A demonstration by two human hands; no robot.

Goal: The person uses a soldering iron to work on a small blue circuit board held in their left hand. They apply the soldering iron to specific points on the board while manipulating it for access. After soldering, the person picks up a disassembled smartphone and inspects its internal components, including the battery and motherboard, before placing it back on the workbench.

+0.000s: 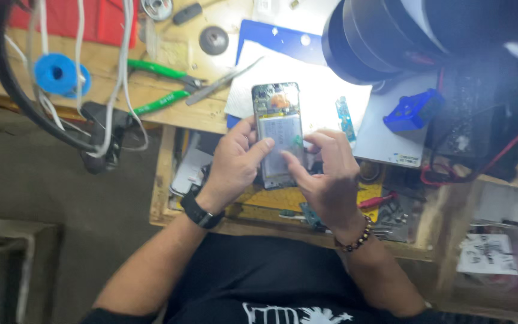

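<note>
Drawer (164, 180) of tools (391, 210) sits open beneath phone (278, 129) in both hands.

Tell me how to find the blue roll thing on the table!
Start at the wooden bench and look to its far left edge, among the white cables. The blue spool sits there, left of the green-handled pliers. It is the only round, bright blue thing with a hole in its middle.

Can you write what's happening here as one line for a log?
left hand: grips opened phone | right hand: fingertips on its battery | nearby: green pliers, blue tape roll
</note>
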